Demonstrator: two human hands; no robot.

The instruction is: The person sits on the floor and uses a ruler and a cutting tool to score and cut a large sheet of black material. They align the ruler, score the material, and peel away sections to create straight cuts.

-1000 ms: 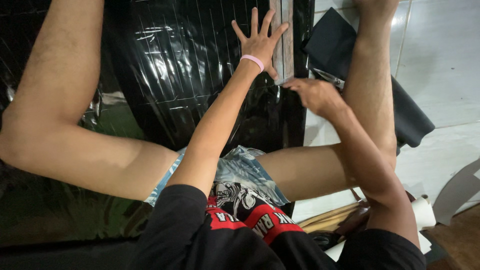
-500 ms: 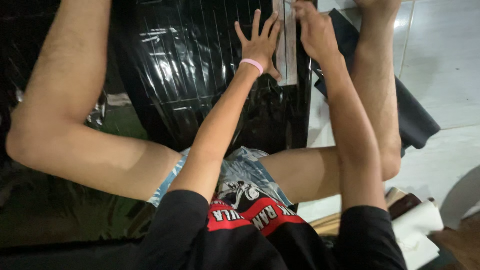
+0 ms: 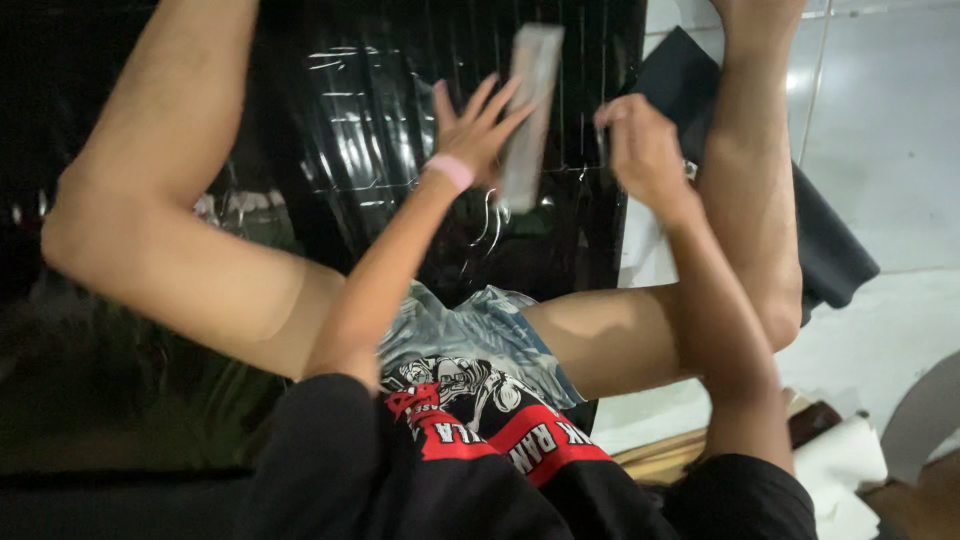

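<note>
We see the left hand (image 3: pixel 478 128), a pink band (image 3: pixel 451 171) at its wrist, spread wide with fingers fanned, its fingertips touching a long pale grey bar (image 3: pixel 527 115); nothing is clasped in it. The bar lies lengthwise on a glossy black sheet (image 3: pixel 370 130) marked with a thin grid. Just beside it, the right hand (image 3: pixel 640 150) is curled into a loose fist above the sheet's right edge; we cannot tell whether it grips anything. Both forearms reach forward between bare bent legs. A dark flat pad (image 3: pixel 830 250) lies under the right leg on white tiled floor (image 3: pixel 890 120). We see no containers.
</note>
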